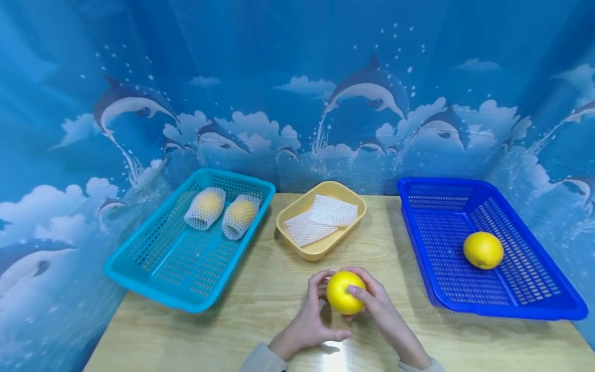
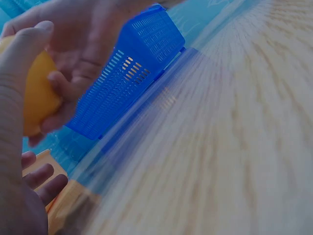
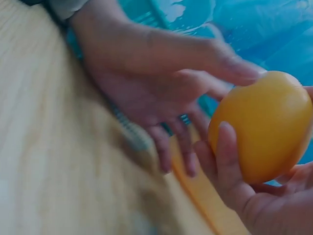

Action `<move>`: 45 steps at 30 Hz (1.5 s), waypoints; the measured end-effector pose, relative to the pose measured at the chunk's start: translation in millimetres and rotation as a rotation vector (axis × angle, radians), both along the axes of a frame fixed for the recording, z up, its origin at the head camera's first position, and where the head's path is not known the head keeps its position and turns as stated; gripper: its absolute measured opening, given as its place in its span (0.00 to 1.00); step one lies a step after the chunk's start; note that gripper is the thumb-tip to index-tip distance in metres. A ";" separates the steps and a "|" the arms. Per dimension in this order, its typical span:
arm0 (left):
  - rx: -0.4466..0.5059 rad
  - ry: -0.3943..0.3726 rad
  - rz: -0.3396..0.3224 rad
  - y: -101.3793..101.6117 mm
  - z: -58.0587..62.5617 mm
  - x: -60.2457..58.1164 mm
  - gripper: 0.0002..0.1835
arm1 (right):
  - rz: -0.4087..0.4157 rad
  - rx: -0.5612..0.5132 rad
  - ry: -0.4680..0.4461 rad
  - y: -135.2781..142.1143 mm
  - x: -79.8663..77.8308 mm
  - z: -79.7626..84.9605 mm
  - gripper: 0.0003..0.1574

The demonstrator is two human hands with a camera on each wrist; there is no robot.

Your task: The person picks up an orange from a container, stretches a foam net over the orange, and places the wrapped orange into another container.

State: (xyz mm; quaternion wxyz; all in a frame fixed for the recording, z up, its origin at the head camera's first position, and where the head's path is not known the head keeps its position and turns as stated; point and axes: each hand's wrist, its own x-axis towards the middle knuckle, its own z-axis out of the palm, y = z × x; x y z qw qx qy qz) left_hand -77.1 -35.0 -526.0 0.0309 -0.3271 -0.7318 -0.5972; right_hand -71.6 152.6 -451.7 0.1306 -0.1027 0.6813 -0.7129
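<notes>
A round yellow orange [image 1: 346, 293] is gripped by my right hand [image 1: 381, 315] over the front middle of the table, the thumb lying across its face. In the right wrist view, fingers curl beneath the orange [image 3: 264, 127]. My left hand [image 1: 309, 318] is beside it, thumb and fingers spread wide; in the right wrist view, the left hand [image 3: 156, 88] has its thumb at the fruit's upper edge, and whether it touches I cannot tell. White foam net sleeves [image 1: 333, 210] lie in a small yellow basket [image 1: 316, 253] just beyond the hands.
At left, a teal basket [image 1: 167, 294] contains two fruits in white foam nets [image 1: 205, 208]. The blue basket [image 1: 437, 289] at right contains one bare orange [image 1: 483, 250]. A dolphin-printed curtain [image 1: 297, 93] stands behind the wooden table [image 1: 251, 315].
</notes>
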 end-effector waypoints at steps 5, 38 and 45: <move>-0.022 -0.074 -0.013 1.8 2.6 1.2 0.61 | -0.020 -0.018 -0.026 -4.2 -2.4 -17.1 0.26; -0.220 -0.170 0.130 2.5 2.5 2.4 0.47 | -0.342 0.175 0.144 -14.2 0.0 -59.2 0.14; -0.212 -0.189 0.132 2.3 5.5 2.0 0.47 | -0.393 0.141 0.110 -14.6 -1.7 -58.3 0.12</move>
